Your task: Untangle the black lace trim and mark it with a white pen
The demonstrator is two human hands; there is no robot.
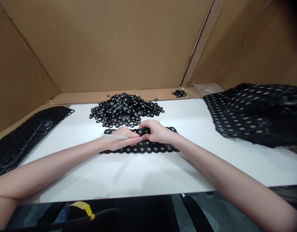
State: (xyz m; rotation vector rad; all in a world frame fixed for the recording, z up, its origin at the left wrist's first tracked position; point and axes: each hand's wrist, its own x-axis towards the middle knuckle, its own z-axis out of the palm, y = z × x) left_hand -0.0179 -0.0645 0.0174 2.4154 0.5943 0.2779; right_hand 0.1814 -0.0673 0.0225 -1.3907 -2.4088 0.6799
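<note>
A strip of black sheet with rows of round pale spots or holes lies across the white tabletop in front of me. My left hand rests on it, fingers closed, with a slim white pen-like tool lying along the thumb side. Its tip is hidden by the fingers. Thumb and forefinger of my right hand pinch the strip's upper part, forming a loop beside the left fingertips. Whatever small piece sits between the fingertips cannot be made out. Just beyond both hands is a heap of small black rings.
A smaller cluster of rings lies at the back right, near a clear plastic bag. Black spotted sheeting is piled at right. A stack of black perforated strips stands at left. Cardboard walls enclose the white tabletop.
</note>
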